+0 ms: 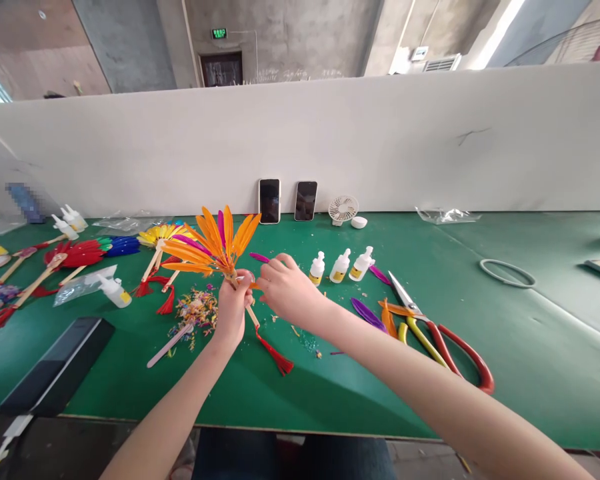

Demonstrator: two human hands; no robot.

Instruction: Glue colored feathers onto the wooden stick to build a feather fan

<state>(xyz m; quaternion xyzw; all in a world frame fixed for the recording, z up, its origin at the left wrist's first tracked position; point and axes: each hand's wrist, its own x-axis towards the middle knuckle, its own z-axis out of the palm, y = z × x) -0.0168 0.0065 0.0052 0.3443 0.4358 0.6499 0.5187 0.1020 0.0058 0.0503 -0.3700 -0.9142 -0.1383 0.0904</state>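
Note:
In my left hand (pixel 233 303) is the wooden handle of a feather fan (pixel 219 243), held upright with its orange and purple feathers spread. A red tassel (pixel 279 357) hangs from the handle's lower end. My right hand (pixel 287 287) is closed just right of the fan's base, its fingertips pinching an orange feather (pixel 255 285) that is mostly hidden. A purple feather (pixel 259 257) shows beside its knuckles; whether the fingers touch it I cannot tell. Loose purple (pixel 368 313) and orange feathers (pixel 389 319) lie right of my right forearm, by large scissors (pixel 433 333) with red and yellow handles.
Glue bottles (pixel 340 267) stand behind my right hand. Coloured scraps (pixel 197 310) and a flat stick (pixel 169 345) lie left. Several finished fans (pixel 77 257) and a black box (pixel 55 367) are farther left. Two phones (pixel 270 202) and a small fan (pixel 343 209) stand by the white partition (pixel 380 147).

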